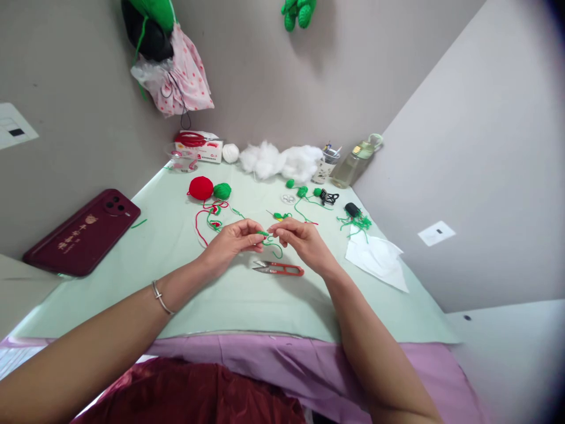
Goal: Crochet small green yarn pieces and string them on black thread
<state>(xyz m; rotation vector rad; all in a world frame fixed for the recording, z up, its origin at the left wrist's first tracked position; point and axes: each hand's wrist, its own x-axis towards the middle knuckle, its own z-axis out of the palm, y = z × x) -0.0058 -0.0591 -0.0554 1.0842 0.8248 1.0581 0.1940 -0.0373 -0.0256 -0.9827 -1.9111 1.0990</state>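
Note:
Over the middle of the table, my left hand (232, 242) pinches a small green crochet piece (263, 234) with a bit of red on it. My right hand (303, 241) is just right of that piece, thumb and fingertips pressed together; what they pinch is too small to make out. A green yarn tail (279, 249) curls down below the fingertips. Under both hands lie orange-handled thread snips (285, 270), blades to the left. Behind my hands is a small green piece with a yellow part (282, 217).
A red yarn ball (200, 188), a green yarn ball (222, 191) and white stuffing (265, 160) lie toward the back. A dark red phone (83, 232) is at left. White sheet (377, 259), green yarn scraps (356, 221) and bottle (353, 165) are at right.

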